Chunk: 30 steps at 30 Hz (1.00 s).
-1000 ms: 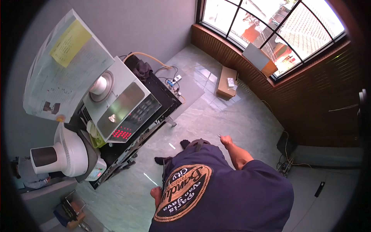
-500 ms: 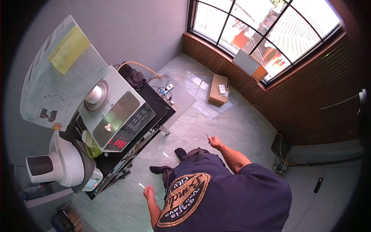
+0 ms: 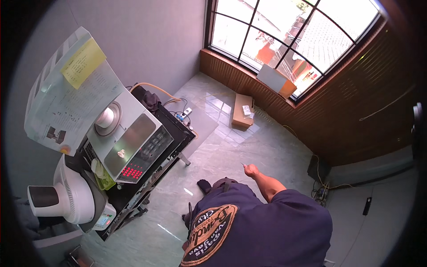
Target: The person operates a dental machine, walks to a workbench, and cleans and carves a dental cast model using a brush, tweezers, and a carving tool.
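My right hand (image 3: 251, 170) is held out over the floor to the front right, its fingers closed on a thin pointed tool (image 3: 243, 164). Only a short tip of the tool shows, too small to name more exactly. Of my left arm (image 3: 184, 246), just a bit of skin appears at the left edge of my dark shirt (image 3: 275, 227); the fingers are hidden behind the shirt. Below me a dark sock (image 3: 204, 186) rests on the grey marbled floor (image 3: 209, 153).
To the left, a black cart (image 3: 147, 196) carries a light-coloured device with red lit digits (image 3: 132, 171) and a rounded white machine (image 3: 73, 191). A printed sheet (image 3: 73, 104) rises above them. Farther off lies a cardboard box (image 3: 242, 116) below the window (image 3: 302, 38). Cables (image 3: 321, 191) run at right.
My left hand has drawn in behind the shirt, out of sight. My right hand stays closed on the thin tool, which now shows less. The whole view has shifted slightly.
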Each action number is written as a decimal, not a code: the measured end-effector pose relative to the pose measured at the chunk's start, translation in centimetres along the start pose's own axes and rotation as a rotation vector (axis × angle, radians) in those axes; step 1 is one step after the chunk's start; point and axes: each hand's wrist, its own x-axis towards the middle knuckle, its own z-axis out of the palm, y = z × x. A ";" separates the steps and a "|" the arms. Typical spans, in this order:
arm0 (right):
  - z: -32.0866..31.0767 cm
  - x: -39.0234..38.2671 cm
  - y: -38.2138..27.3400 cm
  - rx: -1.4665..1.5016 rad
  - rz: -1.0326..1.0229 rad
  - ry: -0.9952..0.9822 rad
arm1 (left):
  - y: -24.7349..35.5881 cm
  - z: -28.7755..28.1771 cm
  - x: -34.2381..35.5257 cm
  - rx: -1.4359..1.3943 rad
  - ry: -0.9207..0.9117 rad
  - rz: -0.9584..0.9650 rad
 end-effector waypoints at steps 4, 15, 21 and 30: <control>0.4 -1.9 -5.5 0.158 -0.032 0.038 | -3.4 -4.6 3.6 -0.690 0.076 -0.228; 5.0 -12.3 -20.0 0.314 -0.566 -0.038 | -5.6 -17.0 0.9 -1.174 0.459 0.042; 8.5 -21.1 -25.4 -0.078 -0.955 -0.260 | -6.4 -22.4 -9.3 -0.778 0.542 0.035; 16.9 -33.6 -35.6 0.180 -0.927 -0.614 | -15.8 -18.3 -16.9 -0.792 0.601 -0.087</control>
